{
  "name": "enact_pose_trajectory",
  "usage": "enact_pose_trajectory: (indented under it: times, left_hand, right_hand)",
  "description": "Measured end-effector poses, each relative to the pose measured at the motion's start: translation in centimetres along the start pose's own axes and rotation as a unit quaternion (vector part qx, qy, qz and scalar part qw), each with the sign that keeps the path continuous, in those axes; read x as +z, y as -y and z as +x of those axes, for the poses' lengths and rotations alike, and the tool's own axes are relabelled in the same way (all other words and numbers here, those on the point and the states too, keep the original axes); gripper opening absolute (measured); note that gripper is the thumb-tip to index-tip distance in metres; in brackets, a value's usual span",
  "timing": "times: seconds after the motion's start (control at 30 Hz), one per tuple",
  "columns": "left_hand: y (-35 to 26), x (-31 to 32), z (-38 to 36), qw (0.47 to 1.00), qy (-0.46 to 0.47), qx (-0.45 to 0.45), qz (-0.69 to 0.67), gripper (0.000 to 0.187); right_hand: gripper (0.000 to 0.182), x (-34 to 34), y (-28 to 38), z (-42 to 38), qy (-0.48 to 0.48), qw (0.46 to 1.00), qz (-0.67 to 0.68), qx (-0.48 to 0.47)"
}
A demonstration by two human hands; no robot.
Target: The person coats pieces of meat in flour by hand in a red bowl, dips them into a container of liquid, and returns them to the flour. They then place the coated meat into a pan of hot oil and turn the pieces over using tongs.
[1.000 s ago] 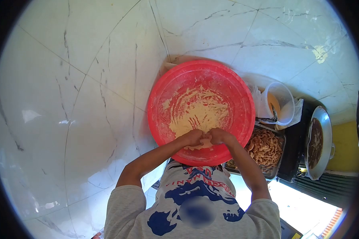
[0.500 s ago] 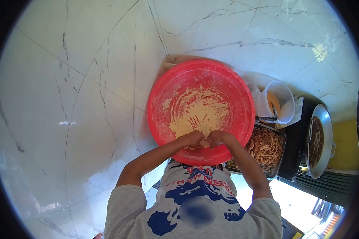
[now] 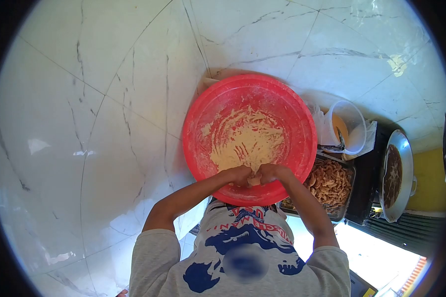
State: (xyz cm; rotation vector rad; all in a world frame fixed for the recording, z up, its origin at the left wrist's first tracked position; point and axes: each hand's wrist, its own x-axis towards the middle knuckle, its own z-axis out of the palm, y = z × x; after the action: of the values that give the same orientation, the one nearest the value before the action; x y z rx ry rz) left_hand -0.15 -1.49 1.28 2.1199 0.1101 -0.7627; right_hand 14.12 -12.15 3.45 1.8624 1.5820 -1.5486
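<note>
A large red basin [image 3: 198, 148] holds pale yellow flour [image 3: 252, 141] spread over its bottom, with finger streaks in it. At the near side of the basin my left hand [image 3: 241, 174] and my right hand [image 3: 270, 173] meet, fingers curled inward. Between them shows a small light-brown piece [image 3: 254, 181], its kind too small to tell. Both hands are closed around it, low over the edge of the flour.
To the right stand a tray of brown fried pieces [image 3: 330, 183], a clear plastic tub [image 3: 353, 123] with orange-yellow batter, and a wide metal pan [image 3: 407, 168] with dark oil. Marbled tiles [image 3: 129, 99] surround the basin's left and far sides.
Both hands have shifted very slightly, and the light-brown piece between them shows a little more. The basin and the containers have stayed in place.
</note>
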Motion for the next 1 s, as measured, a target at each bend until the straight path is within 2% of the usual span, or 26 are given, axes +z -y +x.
enact_pose_trajectory:
  times: [0.07,0.17,0.27,0.37,0.47,0.57,0.67,0.73,0.8,0.87,0.93,1.0]
  left_hand:
    - [0.7,1.0,0.5,0.999,-0.033,0.027,0.026,0.042]
    - [2.2,1.8,2.0,0.999,0.004,0.037,-0.032,0.041]
    - [3.0,1.4,1.9,0.997,-0.030,0.045,-0.063,0.046]
    - [-1.9,-1.8,-1.5,0.989,0.028,-0.117,-0.092,0.045]
    - [1.1,1.1,0.7,0.999,-0.021,0.033,0.030,0.043]
    - [1.6,1.2,1.3,0.999,-0.010,0.030,-0.024,0.044]
    - [2.5,1.3,1.9,0.997,-0.078,0.001,-0.017,0.043]
    - [-1.2,-1.5,-1.0,0.996,-0.020,-0.078,-0.042,0.043]
    - [-1.8,-1.7,-1.6,0.997,-0.001,-0.079,-0.023,0.043]
    - [0.2,0.3,-0.3,0.999,-0.022,-0.002,0.040,0.042]
    - [-0.1,0.1,-0.5,0.999,-0.004,0.022,0.036,0.041]
    - [-0.1,0.1,-0.4,0.999,0.011,0.029,0.038,0.039]
  right_hand:
    - [0.035,0.5,0.0,0.7,0.023,1.000,-0.009,-0.008]
    - [0.044,-0.5,0.3,0.5,0.066,0.997,0.022,0.044]
    - [0.035,1.2,-1.3,1.1,-0.075,0.995,0.070,0.019]
    - [0.031,2.0,-2.3,2.1,-0.046,0.997,0.051,-0.038]
    - [0.032,0.5,0.0,1.1,0.052,0.998,-0.021,0.009]
    - [0.036,-0.8,0.9,-0.1,0.069,0.997,-0.025,0.019]
    - [0.037,0.9,-1.4,1.1,-0.085,0.992,0.090,0.014]
    - [0.038,0.9,-1.5,1.1,-0.073,0.995,0.067,-0.013]
    - [0.038,1.1,-1.4,1.3,-0.036,0.999,0.034,-0.019]
    - [0.038,1.2,-1.1,1.8,0.024,1.000,-0.008,-0.005]
    - [0.033,1.1,-1.0,1.6,0.018,0.999,0.025,-0.013]
    - [0.036,1.1,-1.0,1.4,0.008,0.999,0.045,-0.030]
